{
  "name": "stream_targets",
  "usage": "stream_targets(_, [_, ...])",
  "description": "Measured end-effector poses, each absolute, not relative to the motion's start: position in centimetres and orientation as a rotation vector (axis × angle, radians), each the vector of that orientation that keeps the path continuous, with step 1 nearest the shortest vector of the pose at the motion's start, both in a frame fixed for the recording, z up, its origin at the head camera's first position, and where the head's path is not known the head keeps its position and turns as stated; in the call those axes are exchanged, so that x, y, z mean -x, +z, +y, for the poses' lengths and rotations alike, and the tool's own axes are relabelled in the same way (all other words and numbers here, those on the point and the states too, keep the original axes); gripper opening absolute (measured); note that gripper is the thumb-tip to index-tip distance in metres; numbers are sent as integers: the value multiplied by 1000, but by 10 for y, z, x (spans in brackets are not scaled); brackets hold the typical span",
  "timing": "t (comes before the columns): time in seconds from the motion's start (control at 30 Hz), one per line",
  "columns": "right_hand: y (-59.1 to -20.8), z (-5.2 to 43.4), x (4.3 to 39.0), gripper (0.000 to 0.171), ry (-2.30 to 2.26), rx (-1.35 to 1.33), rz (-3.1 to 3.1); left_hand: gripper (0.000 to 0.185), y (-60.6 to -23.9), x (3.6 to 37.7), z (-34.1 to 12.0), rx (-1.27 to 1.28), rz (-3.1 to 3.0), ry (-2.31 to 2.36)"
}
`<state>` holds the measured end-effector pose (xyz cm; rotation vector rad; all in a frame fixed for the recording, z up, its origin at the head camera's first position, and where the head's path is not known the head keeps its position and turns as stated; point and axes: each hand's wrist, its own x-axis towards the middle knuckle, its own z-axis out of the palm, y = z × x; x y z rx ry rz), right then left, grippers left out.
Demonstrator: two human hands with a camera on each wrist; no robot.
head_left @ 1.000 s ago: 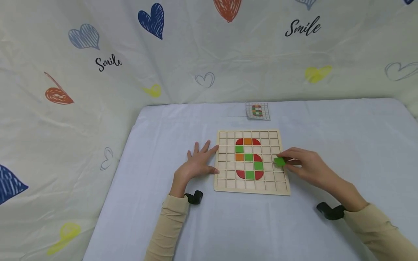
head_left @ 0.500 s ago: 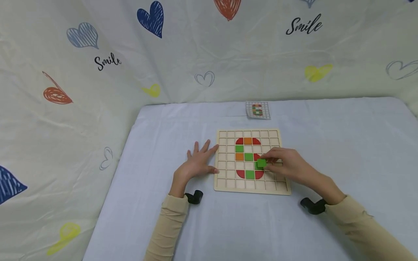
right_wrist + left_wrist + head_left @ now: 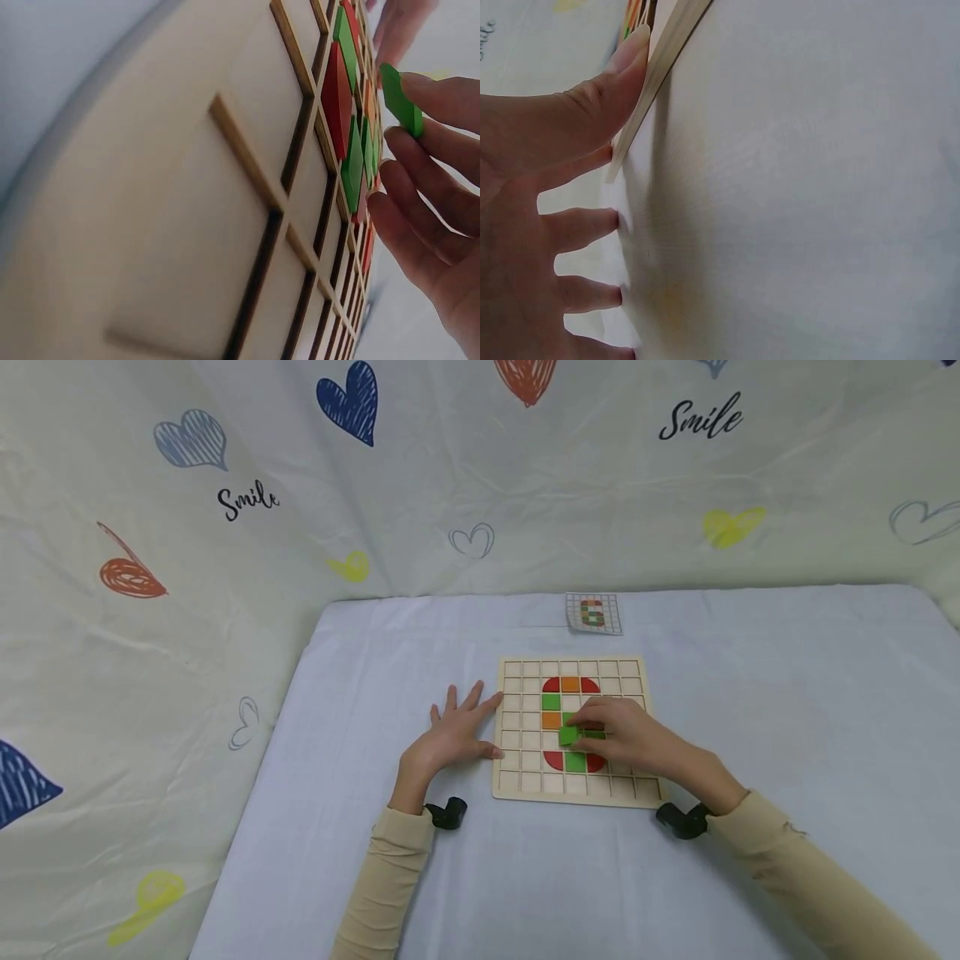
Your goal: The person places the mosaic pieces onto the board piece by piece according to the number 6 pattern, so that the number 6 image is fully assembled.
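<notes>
The table [image 3: 787, 693] in front of me is covered with a pale blue cloth, and a cream sheet printed with hearts [image 3: 347, 403] and the word "Smile" hangs behind and beside it. On the cloth lies my wooden grid board [image 3: 517, 785], its square cells partly filled with red, orange and green pieces that form a figure down the middle. My left hand [image 3: 453, 739] lies flat on the cloth just beside the board's left edge, fingers spread and straight; in the left wrist view my thumb [image 3: 604, 90] presses against that wooden edge, and the hand holds nothing. My right hand [image 3: 626, 739] reaches over the middle of the board, fingers curled, pinching a small green square tile [image 3: 567, 735] at the fingertips. The tile sits tilted just above the board's central cells, between the orange piece [image 3: 551, 720] and the lower green piece [image 3: 575, 762]; in the right wrist view the tile [image 3: 400, 99] is clearly lifted off the surface. A small pattern card [image 3: 592, 613] lies near the table's far edge, well apart from the board.
</notes>
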<state>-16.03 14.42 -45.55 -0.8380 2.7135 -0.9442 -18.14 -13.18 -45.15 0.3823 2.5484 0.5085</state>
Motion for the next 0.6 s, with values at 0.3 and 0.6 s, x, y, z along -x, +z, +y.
stream_targets(0.3, [-455,128,164,25,-911,849,2655,89,-453,181,-132,-397,2543,500])
stream_targets(0.6, [-459,122,165,22,-885,860,2655,88,-452,181,-132,-400,2552,486])
